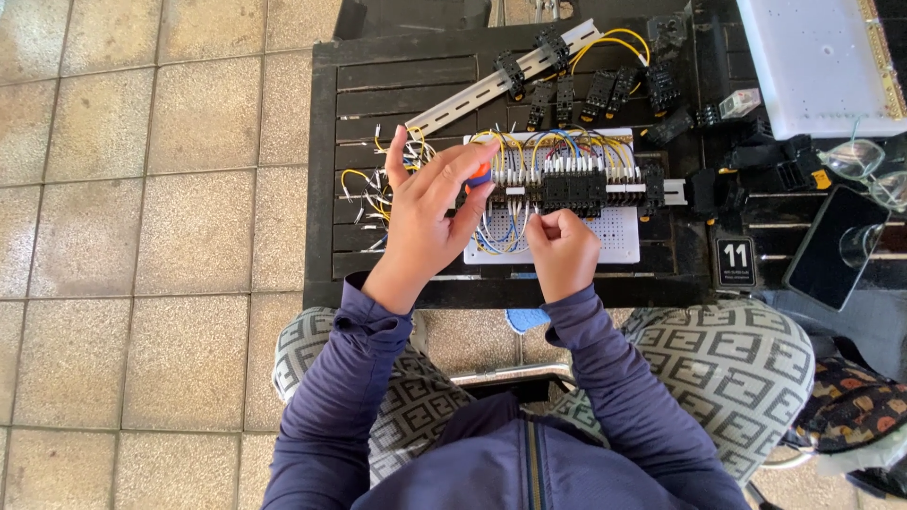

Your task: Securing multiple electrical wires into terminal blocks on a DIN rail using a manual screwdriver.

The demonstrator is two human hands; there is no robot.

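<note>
My left hand [430,212] grips a small screwdriver with an orange and blue handle [480,176], its tip down at the left end of a row of black terminal blocks [572,182]. The blocks sit on a metal rail across a white perforated board [619,236] and carry yellow, blue and white wires [553,144]. My right hand [562,250] pinches a thin white wire just below the blocks. Both hands rest over the dark slatted table [397,90].
A second metal rail [472,92] lies diagonally behind with loose black relay sockets [605,90]. Loose wires [364,194] lie at the left. At the right are a white box [812,61], glasses [864,165], a phone [836,247] and a numbered tag [735,262]. Tiled floor lies to the left.
</note>
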